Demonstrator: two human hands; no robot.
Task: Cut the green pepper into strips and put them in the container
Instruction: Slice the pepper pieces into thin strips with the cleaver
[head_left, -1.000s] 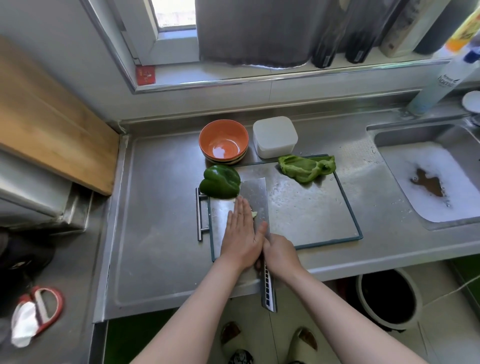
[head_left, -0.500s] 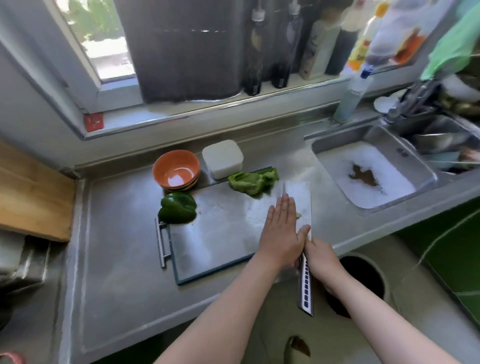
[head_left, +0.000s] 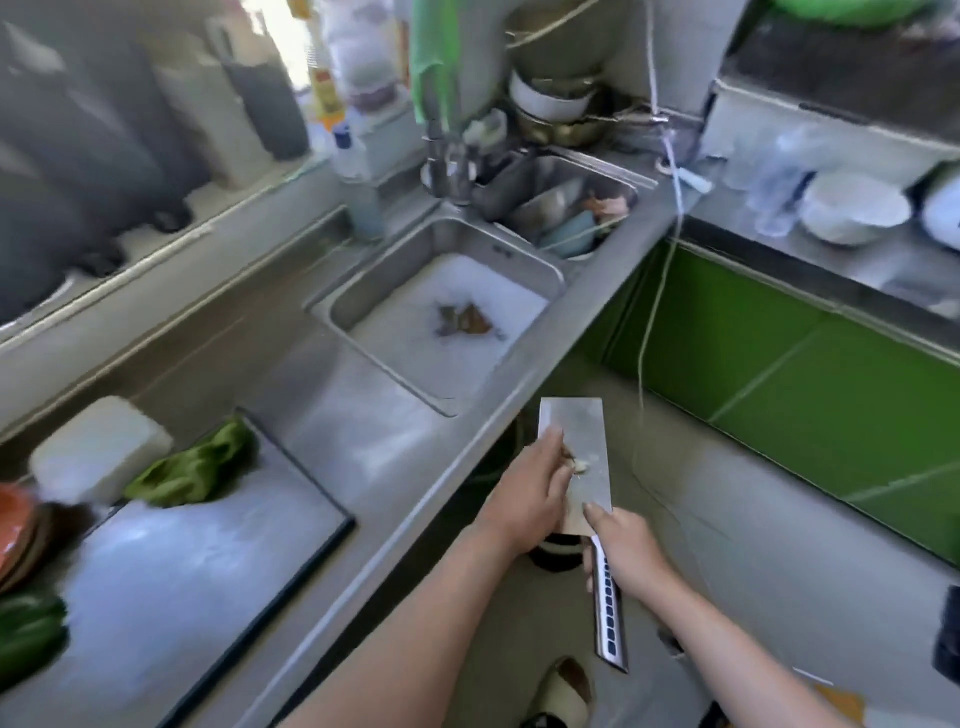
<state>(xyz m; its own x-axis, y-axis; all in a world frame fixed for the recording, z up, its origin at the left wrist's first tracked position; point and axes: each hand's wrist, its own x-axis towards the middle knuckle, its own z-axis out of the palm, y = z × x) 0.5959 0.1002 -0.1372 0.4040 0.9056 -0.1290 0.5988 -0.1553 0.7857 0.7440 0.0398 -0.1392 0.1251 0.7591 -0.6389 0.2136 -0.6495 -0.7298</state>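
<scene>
My right hand (head_left: 626, 551) grips the handle of a steel cleaver (head_left: 576, 457), held flat out past the counter edge above the floor. My left hand (head_left: 524, 493) lies on the blade with its fingers curled over pale pepper scraps (head_left: 581, 465). On the cutting board (head_left: 182, 571) at the left lies a flattened piece of green pepper (head_left: 192, 467). Another dark green pepper piece (head_left: 26, 634) shows at the board's left edge. The white container (head_left: 96, 449) stands behind the board.
An orange bowl (head_left: 10, 525) sits at the far left. The sink (head_left: 441, 312) holds foamy water beside a tap (head_left: 447, 166). A dark bin (head_left: 558, 553) shows partly under the cleaver. Green cabinet fronts (head_left: 779, 374) stand to the right.
Both hands have carried the cleaver with the scraps rightward, off the cutting board and beyond the counter edge. My view has swung right toward the sink. My left fingers have curled on the blade.
</scene>
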